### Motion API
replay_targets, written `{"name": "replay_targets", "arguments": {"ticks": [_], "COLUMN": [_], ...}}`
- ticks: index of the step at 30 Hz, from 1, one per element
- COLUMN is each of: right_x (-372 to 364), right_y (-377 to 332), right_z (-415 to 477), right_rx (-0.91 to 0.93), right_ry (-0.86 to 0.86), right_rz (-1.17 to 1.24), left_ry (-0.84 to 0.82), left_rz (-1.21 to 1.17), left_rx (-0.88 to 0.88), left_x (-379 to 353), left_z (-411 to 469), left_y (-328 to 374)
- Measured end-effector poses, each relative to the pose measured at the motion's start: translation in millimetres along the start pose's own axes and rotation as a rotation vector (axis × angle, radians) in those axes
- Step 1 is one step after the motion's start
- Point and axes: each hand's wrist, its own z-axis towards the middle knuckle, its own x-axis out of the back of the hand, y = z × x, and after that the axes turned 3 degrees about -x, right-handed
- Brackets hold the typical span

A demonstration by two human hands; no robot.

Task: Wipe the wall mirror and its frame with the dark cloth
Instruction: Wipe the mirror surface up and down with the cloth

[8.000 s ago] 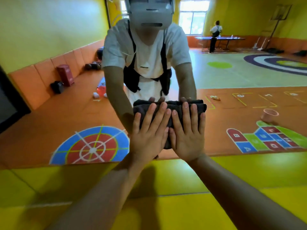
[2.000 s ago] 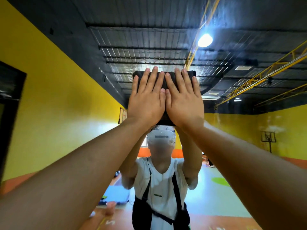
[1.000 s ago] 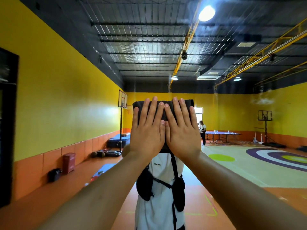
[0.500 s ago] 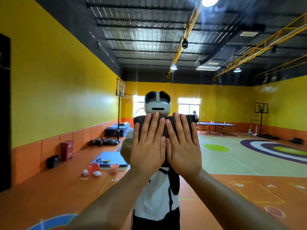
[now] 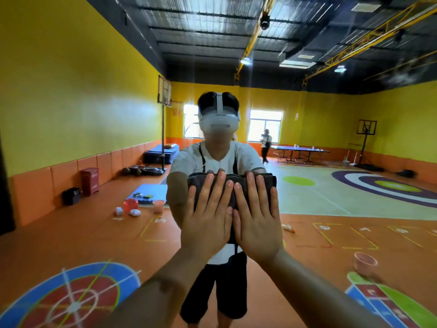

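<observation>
The wall mirror (image 5: 331,119) fills almost the whole view and reflects me with a headset on. A folded dark cloth (image 5: 234,177) lies flat against the glass at chest height. My left hand (image 5: 208,221) and my right hand (image 5: 256,221) press on it side by side, fingers spread and pointing up, thumbs touching. The hands cover the lower part of the cloth. A dark vertical strip (image 5: 4,197) runs along the far left edge; whether it is the mirror's frame I cannot tell.
The glass reflects a yellow-walled hall with an orange floor behind me. Reflected there are pink cups (image 5: 364,261), a red box (image 5: 89,181), blue mats (image 5: 151,192), a basketball stand (image 5: 163,138) and a distant person (image 5: 266,144) by a table.
Both hands have slid the cloth down the glass, from above head height to chest height. My view has tilted down with them, so more floor shows.
</observation>
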Motion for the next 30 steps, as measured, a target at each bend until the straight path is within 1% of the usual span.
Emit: {"name": "replay_targets", "arguments": {"ticks": [11, 16, 23, 27, 30], "right_x": [-27, -47, -67, -76, -83], "right_y": [-18, -32, -44, -50, -56], "right_z": [-105, -177, -278, -340, -382], "right_rx": [0.045, 0.050, 0.100, 0.114, 0.123], "right_ry": [-0.066, -0.118, -0.176, -0.238, -0.285], "right_rz": [0.008, 0.008, 0.023, 0.024, 0.020], "left_ry": [-0.041, -0.081, -0.194, -0.215, -0.238], "left_rz": [-0.092, -0.117, -0.205, -0.157, -0.166], "left_rx": [-0.009, -0.057, -0.023, -0.040, -0.063], "left_x": [-25, -39, -57, -70, -79], "left_z": [-108, -176, -279, -339, -380], "left_y": [25, 37, 68, 88, 98]}}
